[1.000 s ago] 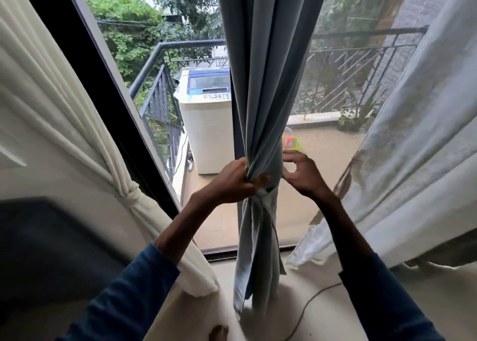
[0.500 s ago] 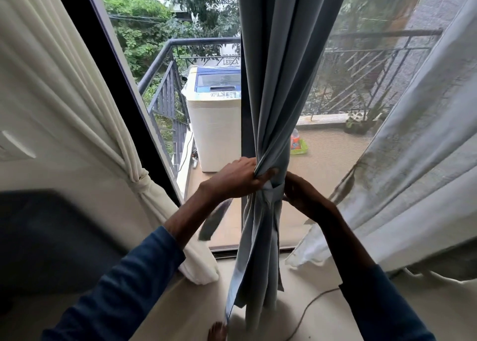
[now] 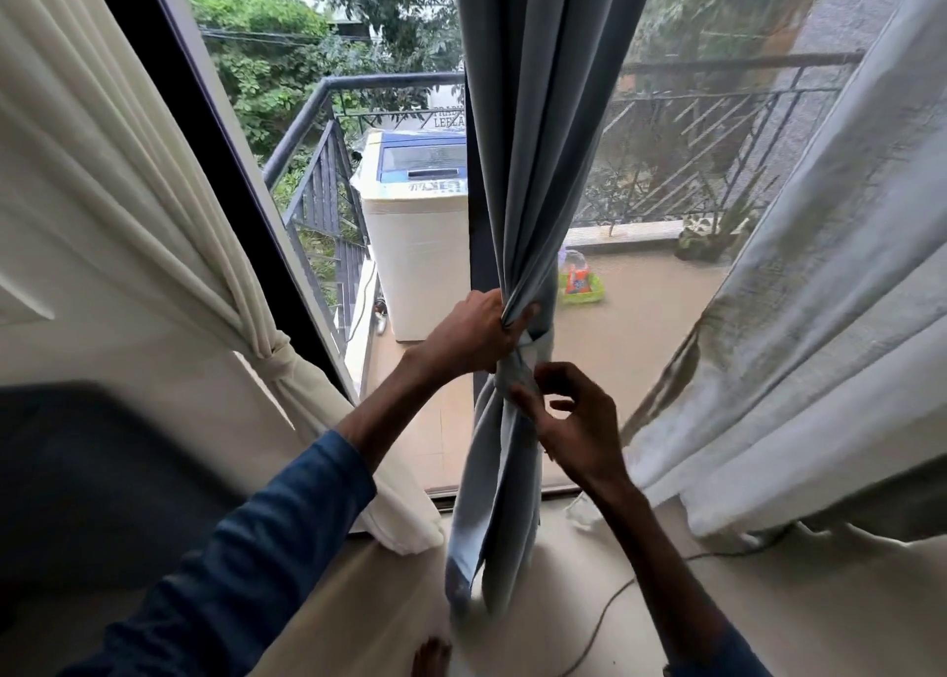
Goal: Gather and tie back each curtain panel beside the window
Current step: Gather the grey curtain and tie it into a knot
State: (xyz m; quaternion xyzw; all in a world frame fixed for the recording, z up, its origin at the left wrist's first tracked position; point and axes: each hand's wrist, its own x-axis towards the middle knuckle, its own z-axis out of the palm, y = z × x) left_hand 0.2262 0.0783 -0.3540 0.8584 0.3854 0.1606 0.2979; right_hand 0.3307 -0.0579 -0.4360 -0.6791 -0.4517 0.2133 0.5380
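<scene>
A grey-blue curtain panel point(image 3: 538, 128) hangs in the middle of the window, bunched at waist height by a band of the same cloth point(image 3: 538, 351). My left hand point(image 3: 474, 330) grips the gathered folds just above that band. My right hand point(image 3: 574, 420) is below and to the right, thumb and forefinger pinching a loose end of the band, other fingers spread. A cream curtain point(image 3: 128, 205) at the left is tied with a knot point(image 3: 274, 361). A pale sheer curtain point(image 3: 830, 287) hangs loose at the right.
The black window frame point(image 3: 205, 164) slants past the cream curtain. Outside stand a white washing machine point(image 3: 415, 246) and a balcony railing point(image 3: 707, 133). A thin cable point(image 3: 604, 610) runs over the floor at the right. A bare foot point(image 3: 430, 658) shows at the bottom edge.
My right hand has come out from behind the blue curtain and dropped lower, now pinching the band's end in front. My left hand keeps its grip. The view has shifted slightly.
</scene>
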